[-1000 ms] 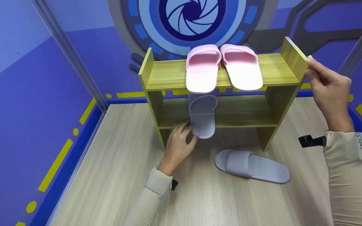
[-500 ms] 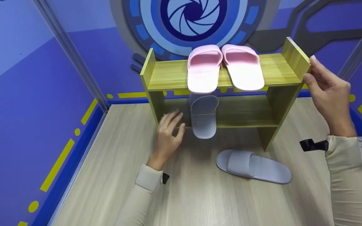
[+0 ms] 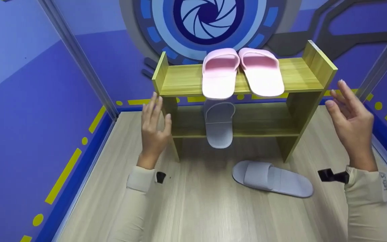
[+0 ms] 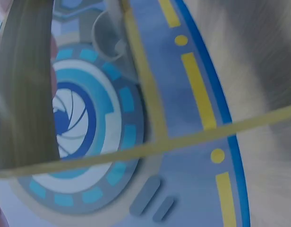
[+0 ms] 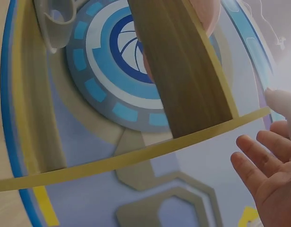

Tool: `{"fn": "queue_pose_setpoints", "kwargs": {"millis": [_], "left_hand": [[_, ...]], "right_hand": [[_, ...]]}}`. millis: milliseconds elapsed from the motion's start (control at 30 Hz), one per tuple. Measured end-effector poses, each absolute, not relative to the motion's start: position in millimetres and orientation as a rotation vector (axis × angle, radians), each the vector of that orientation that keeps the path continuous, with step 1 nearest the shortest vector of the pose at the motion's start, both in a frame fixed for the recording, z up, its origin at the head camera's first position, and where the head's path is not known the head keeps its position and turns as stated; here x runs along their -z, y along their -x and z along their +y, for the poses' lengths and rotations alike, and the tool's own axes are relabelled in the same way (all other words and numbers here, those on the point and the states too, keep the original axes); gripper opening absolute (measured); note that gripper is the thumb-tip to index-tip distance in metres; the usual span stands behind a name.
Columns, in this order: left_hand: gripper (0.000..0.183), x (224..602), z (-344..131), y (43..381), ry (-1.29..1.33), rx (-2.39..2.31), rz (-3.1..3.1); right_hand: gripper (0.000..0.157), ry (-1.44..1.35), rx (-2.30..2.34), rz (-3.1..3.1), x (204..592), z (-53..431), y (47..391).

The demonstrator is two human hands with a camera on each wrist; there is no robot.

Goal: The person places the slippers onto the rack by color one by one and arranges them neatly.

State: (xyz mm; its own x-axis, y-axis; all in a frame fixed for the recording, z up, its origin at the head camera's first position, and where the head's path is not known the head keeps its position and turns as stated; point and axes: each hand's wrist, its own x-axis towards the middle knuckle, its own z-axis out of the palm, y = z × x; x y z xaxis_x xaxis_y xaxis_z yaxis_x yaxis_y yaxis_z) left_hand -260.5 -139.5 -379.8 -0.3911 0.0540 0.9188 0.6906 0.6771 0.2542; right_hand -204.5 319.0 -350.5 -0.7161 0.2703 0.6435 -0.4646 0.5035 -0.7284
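Both hands off since earlier: left hand (image 3: pixel 153 129) spread at rack's (image 3: pixel 309 57) 9 o'clock edge, right hand (image 3: pixel 351 122) spread at 3 o'clock, apart.

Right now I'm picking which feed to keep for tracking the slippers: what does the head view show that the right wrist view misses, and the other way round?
Only the head view shows the pink slippers on the top shelf, one grey slipper on the middle shelf, the other grey slipper on the floor, and the left hand open beside the rack's left post. Only the right wrist view shows the rack's side panel close up from outside, with a pale pink edge behind it. Both show the wooden rack, the blue wall emblem and the right hand, open and apart from the rack.
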Motion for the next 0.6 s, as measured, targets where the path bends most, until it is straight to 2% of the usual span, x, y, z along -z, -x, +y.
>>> {"fn": "queue_pose_setpoints", "kwargs": {"millis": [367, 600], "left_hand": [[0.058, 344.4, -159.9, 275.2, 0.618, 1.019, -1.926], [0.061, 324.5, -165.9, 282.7, 0.633, 1.174, -1.992]], "right_hand": [[0.074, -0.181, -1.288, -2.156, 432.5, 322.5, 185.0], [0.078, -0.218, -1.204, -2.344, 485.1, 325.9, 170.7]]}}
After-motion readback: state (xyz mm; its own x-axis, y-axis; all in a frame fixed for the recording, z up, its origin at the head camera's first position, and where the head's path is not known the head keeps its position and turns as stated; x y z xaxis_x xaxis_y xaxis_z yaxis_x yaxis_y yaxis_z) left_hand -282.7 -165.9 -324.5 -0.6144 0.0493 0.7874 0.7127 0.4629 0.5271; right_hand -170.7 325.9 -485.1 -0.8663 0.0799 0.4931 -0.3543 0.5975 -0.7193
